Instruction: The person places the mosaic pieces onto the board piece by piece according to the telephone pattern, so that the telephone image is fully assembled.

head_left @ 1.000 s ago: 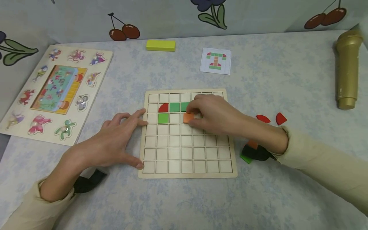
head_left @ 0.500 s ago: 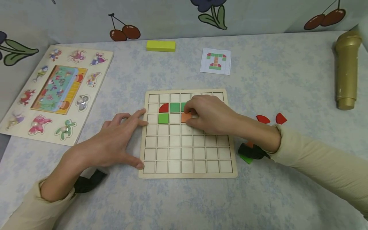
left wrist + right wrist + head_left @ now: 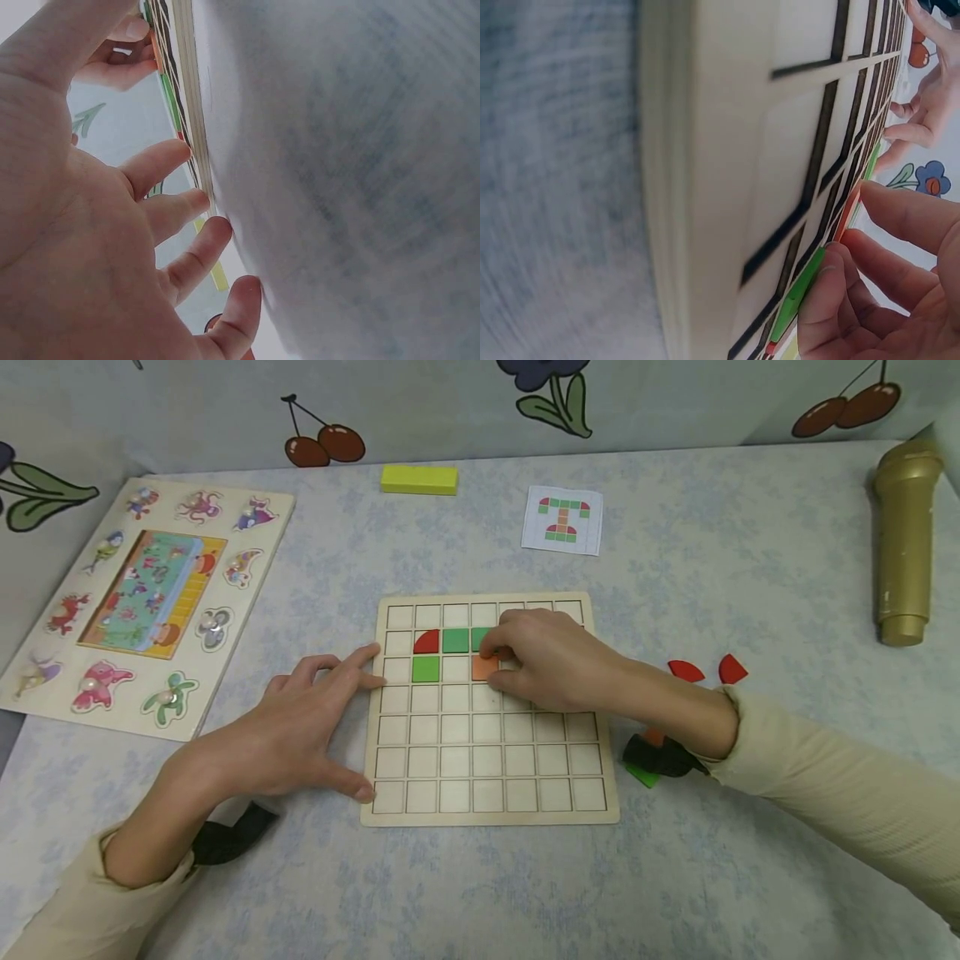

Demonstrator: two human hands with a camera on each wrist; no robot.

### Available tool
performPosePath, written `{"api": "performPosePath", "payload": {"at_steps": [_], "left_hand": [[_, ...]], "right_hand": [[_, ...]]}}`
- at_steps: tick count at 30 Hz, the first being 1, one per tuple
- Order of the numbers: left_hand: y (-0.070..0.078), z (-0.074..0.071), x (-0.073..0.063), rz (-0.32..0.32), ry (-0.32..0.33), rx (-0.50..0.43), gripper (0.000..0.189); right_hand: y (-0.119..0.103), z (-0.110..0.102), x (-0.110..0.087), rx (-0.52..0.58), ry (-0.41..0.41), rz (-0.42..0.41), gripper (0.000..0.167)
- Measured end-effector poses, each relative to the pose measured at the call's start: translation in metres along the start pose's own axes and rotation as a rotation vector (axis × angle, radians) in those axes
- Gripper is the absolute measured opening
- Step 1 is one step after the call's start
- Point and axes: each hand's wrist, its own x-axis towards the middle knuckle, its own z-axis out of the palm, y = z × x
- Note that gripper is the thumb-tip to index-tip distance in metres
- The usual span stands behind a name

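Observation:
A wooden grid board (image 3: 487, 818) lies flat at the middle of the table. My right hand (image 3: 558, 660) pinches an orange square tile (image 3: 483, 668) between thumb and forefinger, low over a cell in the third row. In the right wrist view the orange tile (image 3: 847, 210) shows between those fingertips. Just above, in the second row, sit a red quarter-circle tile (image 3: 427, 642) and green square tiles (image 3: 455, 640), partly covered by the hand. Another green tile (image 3: 426, 669) lies below the red one. My left hand (image 3: 300, 735) touches the board's left edge, its fingers spread.
Right of the board lie two red quarter-circle tiles (image 3: 686, 671), plus orange and green tiles (image 3: 642, 775) partly under the right wrist's black strap. A pattern card (image 3: 562, 520) and a yellow block (image 3: 419, 480) lie behind. A peg puzzle (image 3: 150, 610) is left; a gold microphone-shaped object (image 3: 905, 543) right.
The right hand has moved slightly left with the orange tile, which now lines up squarely with its cell. The left hand has stayed put.

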Motion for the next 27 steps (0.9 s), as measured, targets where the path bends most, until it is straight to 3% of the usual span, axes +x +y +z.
{"api": "performPosePath", "payload": {"at_steps": [13,27], "left_hand": [[0.001,0.0,0.0,0.002,0.005,0.003,0.129],[0.001,-0.001,-0.001,-0.009,0.0,-0.003,0.136]], "right_hand": [[0.003,-0.006,-0.016,0.047,-0.006,-0.031,0.025],[0.041,-0.015,-0.091,0.103,0.082,0.016,0.023]]}}
